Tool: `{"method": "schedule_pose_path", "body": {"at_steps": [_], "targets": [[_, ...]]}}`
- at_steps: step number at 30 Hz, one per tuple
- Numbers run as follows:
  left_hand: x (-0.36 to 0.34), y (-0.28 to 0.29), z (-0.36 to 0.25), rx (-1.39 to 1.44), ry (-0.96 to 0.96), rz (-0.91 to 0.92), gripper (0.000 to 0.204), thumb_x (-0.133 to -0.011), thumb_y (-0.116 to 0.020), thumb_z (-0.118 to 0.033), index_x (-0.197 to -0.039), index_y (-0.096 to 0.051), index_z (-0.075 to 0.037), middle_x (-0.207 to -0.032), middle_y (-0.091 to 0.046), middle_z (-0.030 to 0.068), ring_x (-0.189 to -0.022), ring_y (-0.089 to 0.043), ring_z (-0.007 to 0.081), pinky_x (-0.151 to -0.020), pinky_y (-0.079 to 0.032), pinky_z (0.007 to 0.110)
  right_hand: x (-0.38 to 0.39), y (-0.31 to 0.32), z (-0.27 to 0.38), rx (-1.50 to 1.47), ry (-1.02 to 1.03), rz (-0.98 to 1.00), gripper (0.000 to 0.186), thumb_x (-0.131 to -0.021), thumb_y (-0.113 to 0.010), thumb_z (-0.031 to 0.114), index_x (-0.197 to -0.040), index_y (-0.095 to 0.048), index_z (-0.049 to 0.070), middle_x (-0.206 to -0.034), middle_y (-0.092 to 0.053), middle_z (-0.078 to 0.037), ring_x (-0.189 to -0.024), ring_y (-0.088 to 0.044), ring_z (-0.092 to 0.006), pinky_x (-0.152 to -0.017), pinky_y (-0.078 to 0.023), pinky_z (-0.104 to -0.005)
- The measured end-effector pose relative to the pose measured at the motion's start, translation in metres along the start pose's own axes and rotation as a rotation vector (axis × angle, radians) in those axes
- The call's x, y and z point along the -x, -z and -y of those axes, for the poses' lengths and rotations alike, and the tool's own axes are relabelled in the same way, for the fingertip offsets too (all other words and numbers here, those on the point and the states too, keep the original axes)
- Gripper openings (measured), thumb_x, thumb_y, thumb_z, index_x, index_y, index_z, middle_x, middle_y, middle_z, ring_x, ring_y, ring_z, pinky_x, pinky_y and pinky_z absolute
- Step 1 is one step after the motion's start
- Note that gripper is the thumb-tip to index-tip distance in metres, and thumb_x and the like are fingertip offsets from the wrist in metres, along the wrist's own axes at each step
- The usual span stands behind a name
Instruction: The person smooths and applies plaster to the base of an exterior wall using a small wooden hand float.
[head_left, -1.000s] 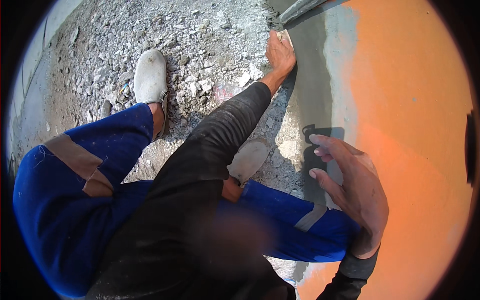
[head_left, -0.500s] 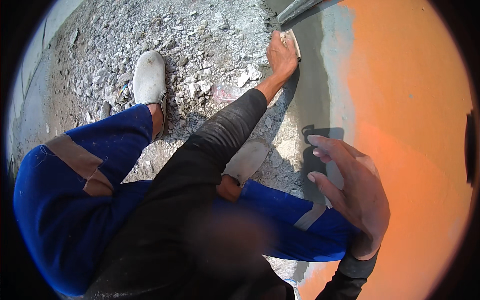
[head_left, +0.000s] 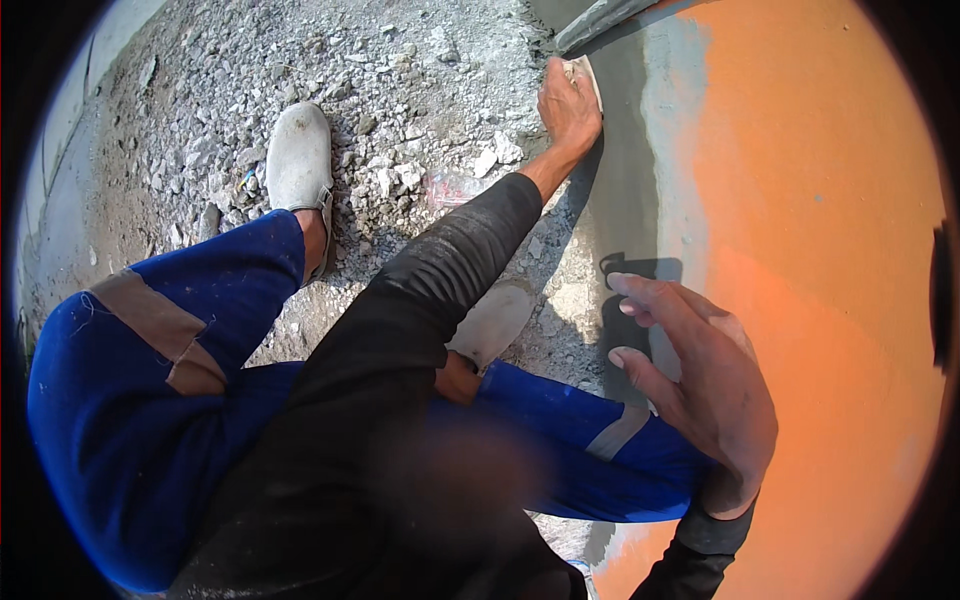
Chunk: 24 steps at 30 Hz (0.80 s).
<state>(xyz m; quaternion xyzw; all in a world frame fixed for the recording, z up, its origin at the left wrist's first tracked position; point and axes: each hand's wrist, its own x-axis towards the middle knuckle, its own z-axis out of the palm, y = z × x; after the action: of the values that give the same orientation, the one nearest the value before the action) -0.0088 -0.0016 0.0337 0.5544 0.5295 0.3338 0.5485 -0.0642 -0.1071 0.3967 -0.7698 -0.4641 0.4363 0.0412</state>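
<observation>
Pale flat tool [head_left: 593, 82] sat at one o'clock, at the edge of a dark grey band [head_left: 627, 140], grasped by the curled fingers of the left hand [head_left: 572, 114]. From where I stood, the right hand [head_left: 705, 370] was near four o'clock, loosely bent, thumb and fingers apart, beside an orange surface [head_left: 840, 200].

The left arm [head_left: 440, 262] stretches diagonally toward the far side, right of centre, its left hand [head_left: 572, 108] gripping with bent fingers. At near right, the right arm [head_left: 690, 568] rises to a bent wrist [head_left: 735, 488]; the right hand [head_left: 712, 375] is loosely curved leftward, its thumb [head_left: 645, 378] apart from its fingers.
</observation>
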Motion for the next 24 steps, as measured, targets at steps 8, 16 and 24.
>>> {"method": "schedule_pose_path", "body": {"at_steps": [8,16,24], "targets": [[0.132,0.012,-0.018,0.103,0.133,0.135,0.016,-0.104,-0.057,-0.016,-0.112,-0.052,-0.002,-0.098,-0.067,0.0281,-0.094,-0.066,0.054,-0.08,-0.047,0.062,-0.013,0.003,0.002,0.014,0.004,0.027,0.053,-0.091,-0.081,0.009,-0.14,-0.063,0.008,-0.108,-0.072,-0.02,-0.097,-0.068,-0.0447,-0.085,-0.055,-0.0508],[0.038,-0.001,-0.035,0.025,0.058,-0.01,0.017,-0.104,-0.059,-0.015,-0.106,-0.051,-0.001,-0.092,-0.065,0.0296,-0.09,-0.063,0.0544,-0.079,-0.044,0.062,-0.002,0.002,0.004,0.027,0.027,0.013,0.054,-0.09,-0.081,0.007,-0.141,-0.062,0.007,-0.107,-0.072,-0.021,-0.096,-0.068,-0.0453,-0.082,-0.055,-0.0515],[0.023,-0.002,-0.027,0.061,0.092,-0.013,0.016,-0.103,-0.06,-0.012,-0.107,-0.051,0.0,-0.098,-0.066,0.0298,-0.094,-0.065,0.0547,-0.083,-0.045,0.063,-0.005,0.0,-0.001,0.035,0.043,-0.03,0.055,-0.09,-0.08,0.006,-0.141,-0.061,0.006,-0.107,-0.071,-0.023,-0.096,-0.068,-0.0462,-0.082,-0.055,-0.0511]]}}
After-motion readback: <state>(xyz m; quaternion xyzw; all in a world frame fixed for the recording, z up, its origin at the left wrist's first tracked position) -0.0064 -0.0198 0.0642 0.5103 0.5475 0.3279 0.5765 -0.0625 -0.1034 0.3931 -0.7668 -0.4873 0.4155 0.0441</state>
